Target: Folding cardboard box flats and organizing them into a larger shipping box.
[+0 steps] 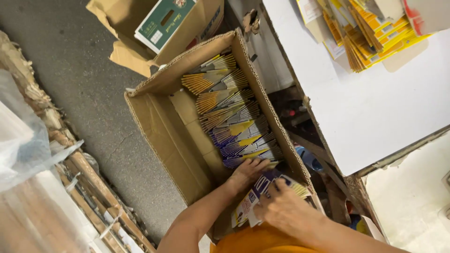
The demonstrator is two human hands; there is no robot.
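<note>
The grey concrete floor (79,70) takes up the most room, running along the left side of what you see. To your right stands the white flat-topped table (375,103), its far corner heaped with a loose pile of yellow and orange flat printed cards (370,33).

Between floor and table sits the long open brown corrugated cardboard box (159,126), flaps up, its right-hand half filled with a row of flat folded yellow, blue and grey printed cartons (232,117) standing on edge and packed tight against the right wall. The left half of the box floor is bare cardboard.

Beyond it lies a second torn brown cardboard box (126,51) with a green flat printed carton (164,21) resting in its mouth. At the far left edge you have crumpled clear plastic sheeting (18,140) over a strip of brown wooden boards (93,187).

Your left hand (246,171) reaches into the near end of the long box, fingers spread and pressing on the nearest cartons in the row; it grasps nothing that shows.

Your right hand (281,208) is closed around a small bundle of blue, white and yellow flat cartons (255,197), held at the near right corner of the box, just beside the end of the packed row and touching the left hand's side.
</note>
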